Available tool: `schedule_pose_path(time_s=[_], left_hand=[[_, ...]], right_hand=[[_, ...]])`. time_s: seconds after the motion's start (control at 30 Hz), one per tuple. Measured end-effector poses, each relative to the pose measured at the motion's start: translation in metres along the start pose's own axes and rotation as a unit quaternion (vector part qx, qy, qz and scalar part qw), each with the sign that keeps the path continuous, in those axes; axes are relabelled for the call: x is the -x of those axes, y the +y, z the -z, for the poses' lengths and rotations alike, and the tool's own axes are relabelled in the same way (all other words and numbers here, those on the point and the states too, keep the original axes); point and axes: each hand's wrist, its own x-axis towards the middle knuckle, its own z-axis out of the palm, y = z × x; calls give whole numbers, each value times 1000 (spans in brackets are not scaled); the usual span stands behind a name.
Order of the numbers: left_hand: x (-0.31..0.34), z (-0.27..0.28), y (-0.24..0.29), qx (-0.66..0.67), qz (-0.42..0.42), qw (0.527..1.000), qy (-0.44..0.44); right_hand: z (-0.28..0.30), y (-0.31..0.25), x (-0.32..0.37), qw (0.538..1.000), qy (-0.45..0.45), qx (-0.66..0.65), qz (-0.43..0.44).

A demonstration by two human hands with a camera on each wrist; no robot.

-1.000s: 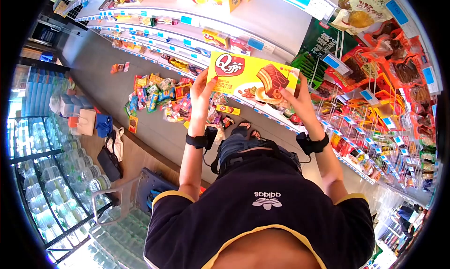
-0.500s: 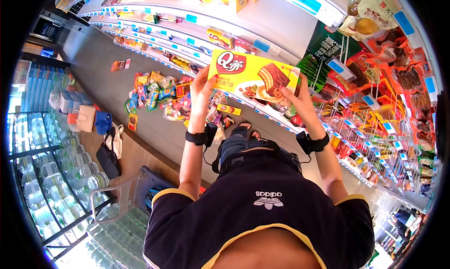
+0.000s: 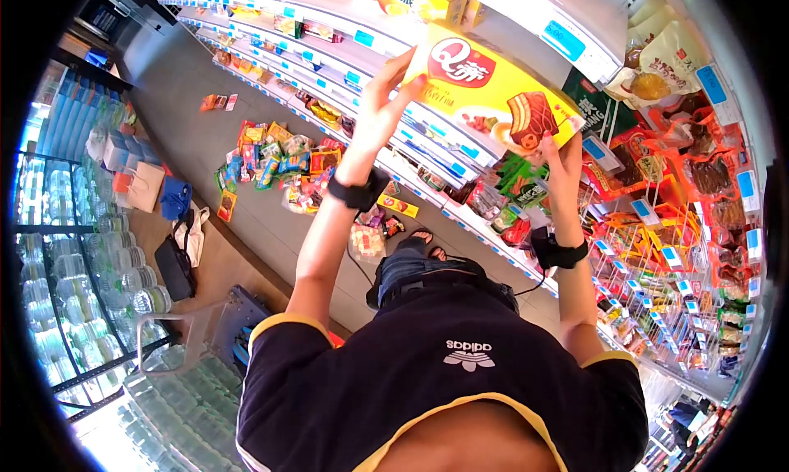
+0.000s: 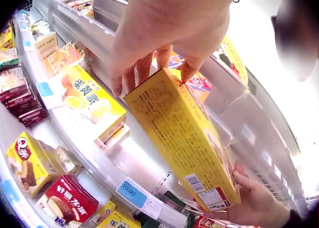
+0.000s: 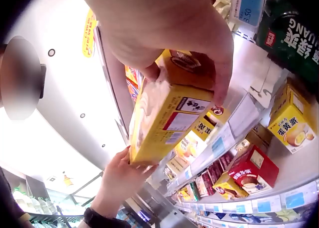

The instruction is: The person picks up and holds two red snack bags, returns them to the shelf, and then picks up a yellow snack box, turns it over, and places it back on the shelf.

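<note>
A yellow snack cake box (image 3: 497, 86) with a red logo and a picture of a chocolate-coated cake is held up in front of the shelves, its right end tilted lower in the head view. My left hand (image 3: 380, 115) grips its left end, thumb on the printed front. The opposite end is in the grasp of my right hand (image 3: 564, 172), whose thumb also lies on the front. In the left wrist view, the box's text-covered side (image 4: 174, 133) and barcode show. Beyond the box, a shelf holds a yellow egg-yolk pie box (image 4: 94, 101).
Metal shelves with price tags (image 4: 132, 190) run along the front. Hanging snack packets (image 3: 711, 176) fill a rack at the right. Loose snack packs (image 3: 275, 160) lie heaped on the floor. Bottled water (image 3: 74, 299) and a cart (image 3: 177, 345) stand at the left.
Both hands have moved the box up and to the right in the head view, toward the shelves. It now slants more, its left end higher.
</note>
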Motion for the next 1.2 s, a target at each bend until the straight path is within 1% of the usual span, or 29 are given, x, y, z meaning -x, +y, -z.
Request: schedule_pose_path(time_s=[0.03,0.07,0.13,0.17,0.27,0.3,0.4,0.43,0.53,0.63,0.67,0.77,0.87,0.9,0.93,0.97,1.0,1.07,1.1,1.13,1.2], left_hand=[[-11,-1,-17,1,14,1000,0],[-20,-7,-21,26,25,999,-11],[-33,-18,-24,20,-7,1000,-3],[-40,-24,-27,30,-36,999,5],[-58,-35,-33,45,-14,999,0],[-64,-36,-46,60,-7,998,3],[-73,-41,-65,46,51,998,-7],[-74,-45,-69,33,45,998,11],[-85,-49,-85,19,31,999,1],[-86,-51,-88,-21,66,997,-22],[-87,-51,-86,-33,75,996,-28],[-81,-48,-95,-104,32,994,0],[-64,-46,-89,-32,-14,996,85],[-55,-40,-79,-31,-2,996,87],[-47,-33,-78,-15,-8,996,91],[-38,-27,-78,3,-14,995,95],[-30,-21,-77,21,-20,995,99],[-9,-7,-69,-3,22,993,114],[1,0,-70,18,26,992,121],[11,7,-73,4,22,991,130],[28,19,-76,-2,52,985,163]], right_hand=[[1,3,-5,999,7,23,32],[1,4,-7,999,17,35,33],[-1,2,-11,997,40,59,40],[-2,-3,-13,995,52,79,40],[-3,-10,-20,989,74,125,34],[-5,-10,-22,994,68,86,28],[1,11,-32,984,99,127,73],[3,16,-35,989,101,97,56],[6,25,-44,985,113,119,60],[7,27,-51,982,115,146,42],[8,29,-54,981,115,145,51],[7,31,-56,977,116,160,80],[1,12,-54,940,143,258,169],[-2,4,-54,906,134,348,200],[-4,-7,-54,862,123,435,227],[-3,-13,-52,810,110,519,252],[-1,-16,-53,805,101,530,247],[1,-18,-59,796,83,550,241],[1,-21,-62,793,90,549,249],[2,-22,-64,779,81,564,263],[4,-23,-71,750,62,591,292]])
